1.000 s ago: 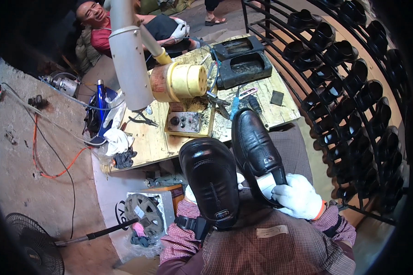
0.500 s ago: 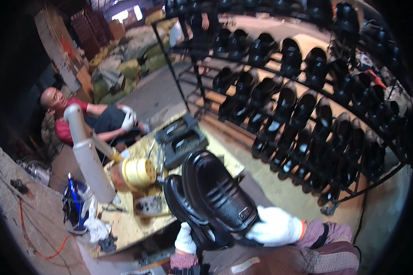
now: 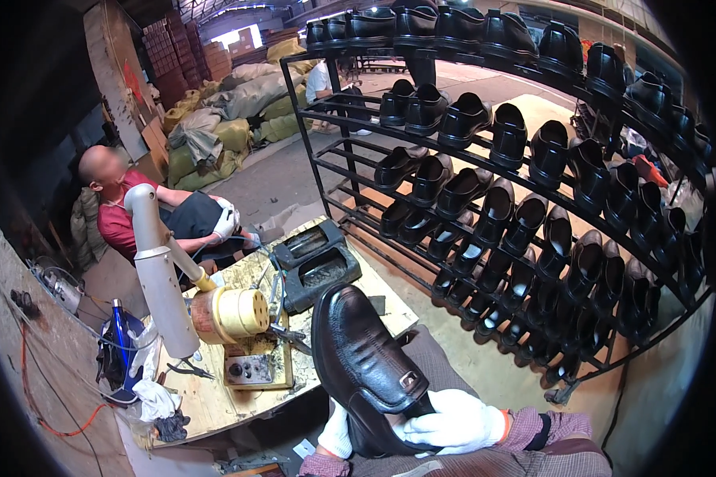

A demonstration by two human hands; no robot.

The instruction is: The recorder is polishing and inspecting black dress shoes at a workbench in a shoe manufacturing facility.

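Observation:
A glossy black leather shoe (image 3: 366,350) with a small metal ornament is held toe up in front of me. My left hand (image 3: 337,432), in a white knitted glove, is closed on its lower left side; most of its fingers are hidden behind the leather. My right hand (image 3: 453,421), also in a white glove, grips the shoe near its opening from the right, with some fingertips out of sight. Dark leather shows below the ornament between the hands; whether it belongs to a second shoe I cannot tell.
A wooden workbench (image 3: 215,413) carries a yellow cylindrical machine (image 3: 239,310), a grey pipe (image 3: 165,294), a black tray-like frame (image 3: 318,270) and pliers (image 3: 189,370). Black racks (image 3: 334,167) full of shoes stand right. A person (image 3: 127,207) in red sits beyond the bench at left.
Two shoes showed side by side; now one is plainly visible, lower and more upright. Both hands have moved slightly down, the right one also left. My view has tilted up.

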